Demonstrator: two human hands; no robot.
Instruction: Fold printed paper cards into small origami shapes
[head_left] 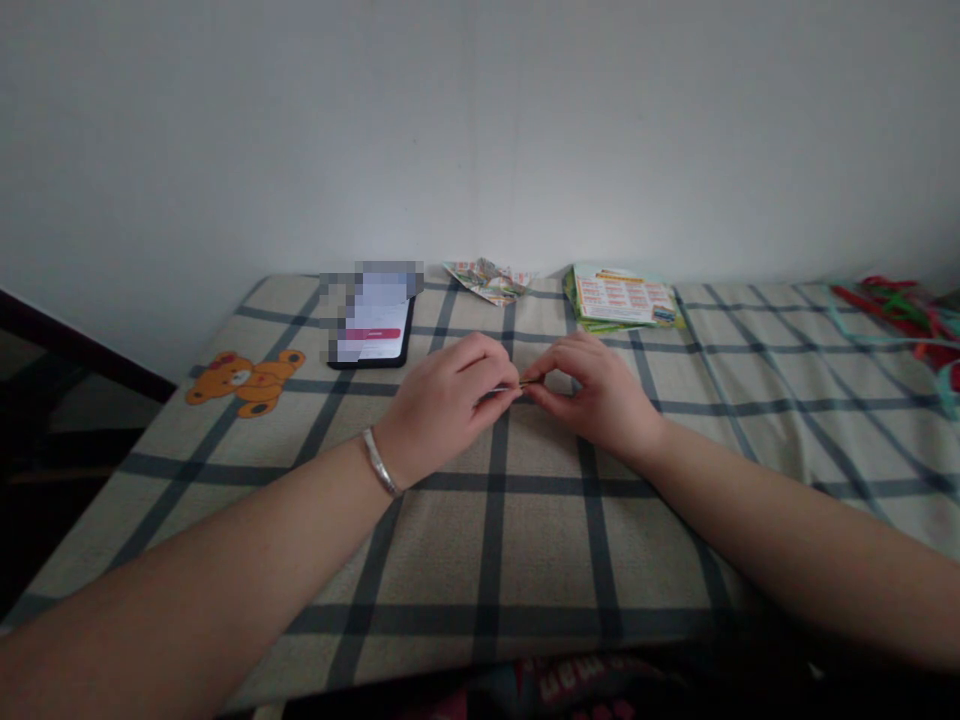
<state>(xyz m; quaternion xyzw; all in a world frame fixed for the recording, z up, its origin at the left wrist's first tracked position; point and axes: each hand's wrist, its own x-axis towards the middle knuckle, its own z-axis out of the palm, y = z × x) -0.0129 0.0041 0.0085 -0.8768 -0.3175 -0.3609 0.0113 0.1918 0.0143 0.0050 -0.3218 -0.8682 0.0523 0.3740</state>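
Observation:
My left hand [457, 395], with a silver bangle [381, 462] at its wrist, is closed in a pinch over the middle of the table. Facing it, my right hand [596, 390] pinches from the other side, thumb against forefinger. A thin, narrow piece [531, 381] shows edge-on between the two sets of fingertips, which almost meet. Its kind is too small to tell, and most of it is hidden by the fingers. Both hands are just above the checked tablecloth [540, 550].
Behind my hands lie a phone [382, 315] with a lit screen, a crumpled printed paper [491, 280] and a stack of printed cards [626, 300]. A bear cutout [244, 382] is at the left. Red and green ribbons [900, 310] lie far right. A wall [480, 130] borders the back.

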